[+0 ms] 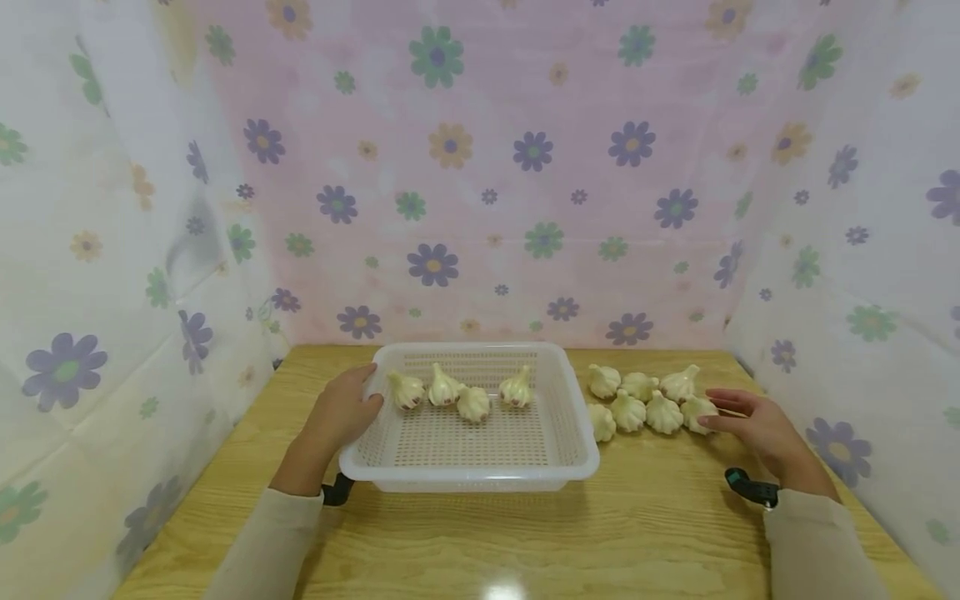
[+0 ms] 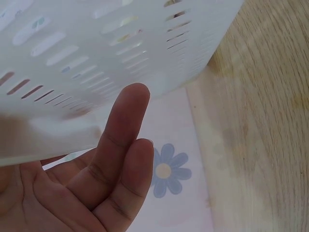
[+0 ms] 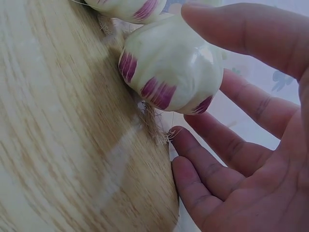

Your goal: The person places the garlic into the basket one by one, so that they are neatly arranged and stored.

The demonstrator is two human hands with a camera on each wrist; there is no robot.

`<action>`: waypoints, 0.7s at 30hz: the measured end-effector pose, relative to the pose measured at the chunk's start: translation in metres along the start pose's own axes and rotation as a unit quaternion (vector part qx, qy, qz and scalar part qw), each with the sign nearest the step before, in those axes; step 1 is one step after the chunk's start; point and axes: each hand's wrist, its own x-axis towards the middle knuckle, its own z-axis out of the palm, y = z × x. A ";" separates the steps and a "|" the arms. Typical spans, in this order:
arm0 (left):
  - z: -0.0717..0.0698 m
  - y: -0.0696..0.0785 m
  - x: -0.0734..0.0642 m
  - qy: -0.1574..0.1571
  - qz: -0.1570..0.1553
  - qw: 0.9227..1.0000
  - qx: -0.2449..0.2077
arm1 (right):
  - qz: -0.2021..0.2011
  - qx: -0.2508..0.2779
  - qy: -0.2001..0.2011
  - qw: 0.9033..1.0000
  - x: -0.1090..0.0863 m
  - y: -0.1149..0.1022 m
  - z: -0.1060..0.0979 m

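A white plastic basket (image 1: 468, 473) with slotted walls stands on the table, several garlic bulbs (image 1: 473, 404) lying in its back half. My left hand (image 1: 347, 408) holds its left rim, thumb on top, while the other fingers (image 2: 126, 113) reach down along the outer wall. To the right of the basket, more bulbs (image 1: 663, 412) sit grouped in two rows. My right hand (image 1: 757, 429) is around the rightmost garlic bulb (image 3: 171, 63), which has purple streaks and dry roots. The thumb overlaps its top and the fingers extend behind it, some hidden by the bulb.
Wood-grain table (image 1: 465, 542) under everything. Flower-printed cloth (image 1: 510, 208) hangs at the back and on both sides, close to the table edges. Dark straps with small devices (image 1: 750, 487) are on both wrists.
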 end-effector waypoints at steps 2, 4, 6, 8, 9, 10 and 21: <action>-0.002 -0.001 -0.001 -0.001 0.000 1.000 0.006 | -0.001 0.002 0.000 1.000 0.001 -0.001 0.002; -0.004 -0.002 -0.002 0.001 0.000 1.000 0.013 | -0.004 0.002 -0.001 1.000 0.002 -0.002 0.003; -0.007 -0.001 -0.004 0.001 0.002 1.000 0.015 | -0.007 0.001 0.001 1.000 0.003 -0.003 0.005; -0.007 0.000 -0.005 -0.001 0.007 1.000 0.015 | -0.007 0.001 0.004 1.000 0.003 -0.004 0.006; -0.007 0.000 -0.005 -0.003 0.007 1.000 0.013 | -0.007 0.001 0.005 1.000 0.002 -0.004 0.006; -0.007 0.000 -0.005 -0.005 0.007 1.000 0.011 | -0.006 0.002 0.004 1.000 0.002 -0.003 0.007; -0.001 0.002 -0.001 -0.001 0.012 1.000 0.016 | -0.007 -0.010 0.013 1.000 0.000 0.000 0.004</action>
